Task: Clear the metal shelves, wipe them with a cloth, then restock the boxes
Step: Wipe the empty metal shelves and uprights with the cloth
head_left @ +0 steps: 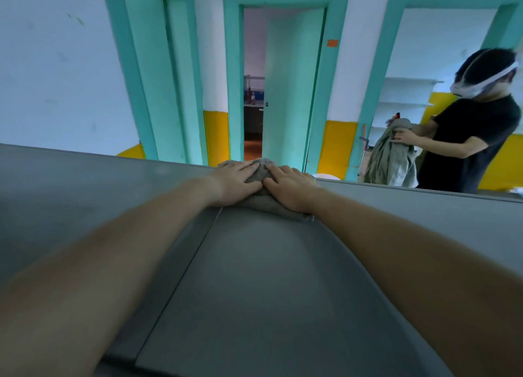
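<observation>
Grey cloth [266,202] sits bunched right at the far edge of the metal shelf [254,277], with 2 hands on it: left hand [237,178] and right hand [291,187], both flat, fingers straight, pressing down side by side. 1 more push forward could tip it over that edge, and bunched like this it may miss strips.

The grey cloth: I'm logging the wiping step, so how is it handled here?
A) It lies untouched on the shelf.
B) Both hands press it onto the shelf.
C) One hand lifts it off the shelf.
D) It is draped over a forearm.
B: the left hand and the right hand lie side by side with straight fingers on the cloth, pressing it onto the metal shelf.
</observation>
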A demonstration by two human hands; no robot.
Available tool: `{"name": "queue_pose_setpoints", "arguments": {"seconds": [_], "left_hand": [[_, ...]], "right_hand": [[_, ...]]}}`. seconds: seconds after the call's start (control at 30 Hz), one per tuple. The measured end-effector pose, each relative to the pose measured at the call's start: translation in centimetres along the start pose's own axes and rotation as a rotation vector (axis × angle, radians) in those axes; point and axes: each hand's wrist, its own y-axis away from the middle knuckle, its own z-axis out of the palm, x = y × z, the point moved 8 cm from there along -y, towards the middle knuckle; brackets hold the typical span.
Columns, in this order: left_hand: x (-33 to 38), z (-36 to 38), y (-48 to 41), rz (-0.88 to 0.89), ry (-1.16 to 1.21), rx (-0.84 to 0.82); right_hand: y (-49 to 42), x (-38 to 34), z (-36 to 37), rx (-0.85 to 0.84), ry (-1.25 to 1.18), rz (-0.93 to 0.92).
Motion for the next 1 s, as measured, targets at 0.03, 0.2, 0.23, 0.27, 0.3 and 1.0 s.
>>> {"name": "queue_pose_setpoints", "arguments": {"seconds": [0.03,0.2,0.23,0.27,0.3,1.0], "left_hand": [[0.1,0.0,0.4,-0.005,0.013,-0.002],[0.8,0.1,2.8,0.003,0.039,-0.017],[1.5,0.1,3.6,0.021,0.04,-0.019],[2.2,0.1,4.3,0.038,0.038,-0.02],[2.9,0.1,5.1,0.056,0.036,-0.026],[13.4,0.9,25.1,0.308,-0.004,-0.082]], "right_hand": [[0.3,-0.1,-0.1,0.004,-0.001,0.01],[3.3,-0.9,-0.1,0.008,-0.027,0.07],[4.6,-1.0,-0.1,0.007,-0.03,0.089],[5.7,-1.0,-0.1,0.005,-0.035,0.109],[6.9,-1.0,-0.2,0.007,-0.037,0.13],[30.9,-5.4,-1.0,0.083,0.04,0.266]]}}
